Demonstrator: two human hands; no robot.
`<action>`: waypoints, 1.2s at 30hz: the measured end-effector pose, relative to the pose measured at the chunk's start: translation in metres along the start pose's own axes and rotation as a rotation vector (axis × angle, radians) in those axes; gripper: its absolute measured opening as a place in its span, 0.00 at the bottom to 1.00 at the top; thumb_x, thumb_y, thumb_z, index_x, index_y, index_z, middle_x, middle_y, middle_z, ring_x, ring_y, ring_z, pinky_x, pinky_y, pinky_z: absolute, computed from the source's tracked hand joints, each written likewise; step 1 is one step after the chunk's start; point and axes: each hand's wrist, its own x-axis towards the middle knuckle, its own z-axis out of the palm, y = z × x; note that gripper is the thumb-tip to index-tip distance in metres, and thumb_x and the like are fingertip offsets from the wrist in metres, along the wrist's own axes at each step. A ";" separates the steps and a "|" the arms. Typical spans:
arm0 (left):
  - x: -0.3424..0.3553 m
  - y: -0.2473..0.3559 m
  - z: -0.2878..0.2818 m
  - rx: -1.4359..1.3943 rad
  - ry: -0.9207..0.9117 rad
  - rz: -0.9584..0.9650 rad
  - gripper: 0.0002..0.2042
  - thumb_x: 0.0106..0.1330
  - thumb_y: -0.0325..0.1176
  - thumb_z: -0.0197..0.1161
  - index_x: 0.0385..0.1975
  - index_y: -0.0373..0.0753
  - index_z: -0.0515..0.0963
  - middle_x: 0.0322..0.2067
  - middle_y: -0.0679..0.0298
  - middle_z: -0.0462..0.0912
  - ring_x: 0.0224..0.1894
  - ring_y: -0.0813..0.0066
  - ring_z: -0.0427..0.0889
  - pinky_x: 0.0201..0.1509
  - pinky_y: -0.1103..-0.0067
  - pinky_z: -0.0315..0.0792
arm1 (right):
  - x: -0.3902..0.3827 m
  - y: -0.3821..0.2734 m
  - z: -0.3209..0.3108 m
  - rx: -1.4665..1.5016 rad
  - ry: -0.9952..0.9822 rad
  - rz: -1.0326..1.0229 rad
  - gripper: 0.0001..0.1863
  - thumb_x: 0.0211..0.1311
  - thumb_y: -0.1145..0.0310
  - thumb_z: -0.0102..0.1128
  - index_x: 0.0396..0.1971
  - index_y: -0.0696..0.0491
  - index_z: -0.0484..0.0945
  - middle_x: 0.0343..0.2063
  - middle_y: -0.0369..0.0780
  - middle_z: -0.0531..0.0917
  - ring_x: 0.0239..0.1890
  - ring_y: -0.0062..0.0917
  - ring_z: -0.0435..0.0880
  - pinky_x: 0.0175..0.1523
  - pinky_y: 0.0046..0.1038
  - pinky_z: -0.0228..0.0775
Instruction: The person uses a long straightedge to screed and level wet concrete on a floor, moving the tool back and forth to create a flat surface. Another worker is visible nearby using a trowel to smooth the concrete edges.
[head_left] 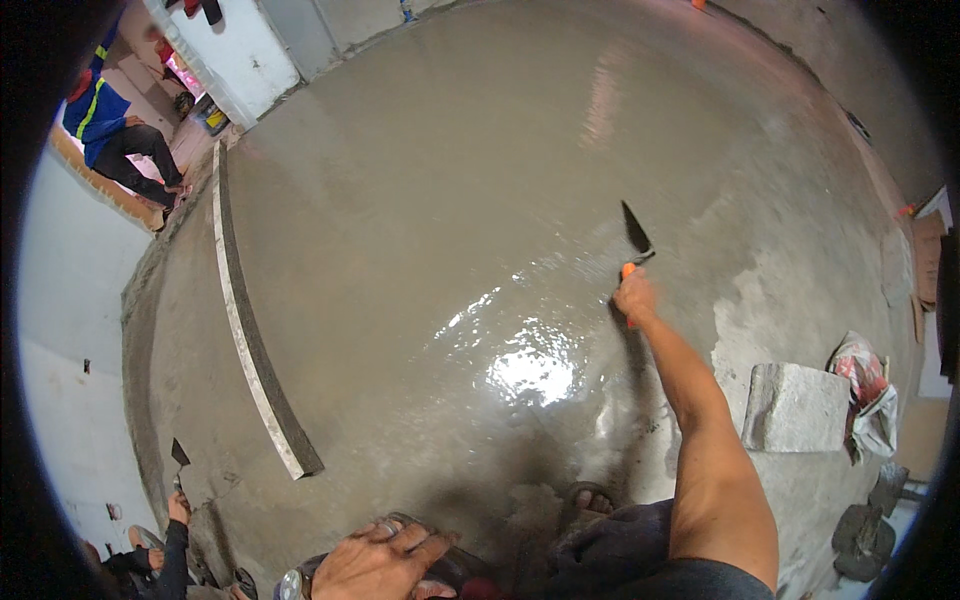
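Note:
My right hand (636,296) is closed round the orange handle of a pointed trowel (634,230), my arm stretched forward. The dark blade is over the wet grey cement floor (420,240); whether it touches the surface I cannot tell. Close to my body, my left hand (375,562) lies across my bent knee, fingers extended and holding nothing. It wears a ring, with a watch at the wrist. Glare and shiny wet patches show on the cement between my feet and the trowel.
A long straightedge (245,310) lies on the cement at left. At lower left a co-worker's hand (178,507) holds another trowel (179,455). A person in blue (105,115) sits at the far-left doorway. On the right are a pale block (795,408) and a crumpled sack (862,385).

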 end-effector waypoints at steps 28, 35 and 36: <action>0.000 0.000 0.004 0.101 0.015 0.089 0.26 0.56 0.45 0.66 0.54 0.40 0.74 0.43 0.58 0.80 0.46 0.58 0.79 0.49 0.70 0.74 | -0.117 -0.063 0.012 -0.017 -0.248 -0.191 0.20 0.59 0.70 0.49 0.49 0.65 0.62 0.39 0.60 0.81 0.43 0.53 0.82 0.49 0.47 0.74; 0.002 0.005 0.004 0.071 0.037 0.083 0.27 0.51 0.36 0.69 0.53 0.38 0.74 0.43 0.55 0.78 0.47 0.54 0.76 0.51 0.67 0.72 | -0.173 -0.055 0.005 -0.025 -0.452 -0.510 0.20 0.60 0.67 0.51 0.47 0.64 0.63 0.36 0.61 0.80 0.40 0.56 0.81 0.46 0.49 0.73; 0.001 0.005 0.005 0.077 0.037 0.079 0.26 0.51 0.36 0.69 0.53 0.38 0.74 0.43 0.55 0.78 0.47 0.54 0.76 0.51 0.67 0.72 | -0.172 -0.054 0.004 -0.001 -0.426 -0.524 0.20 0.60 0.66 0.51 0.47 0.64 0.63 0.35 0.61 0.80 0.39 0.56 0.81 0.46 0.50 0.73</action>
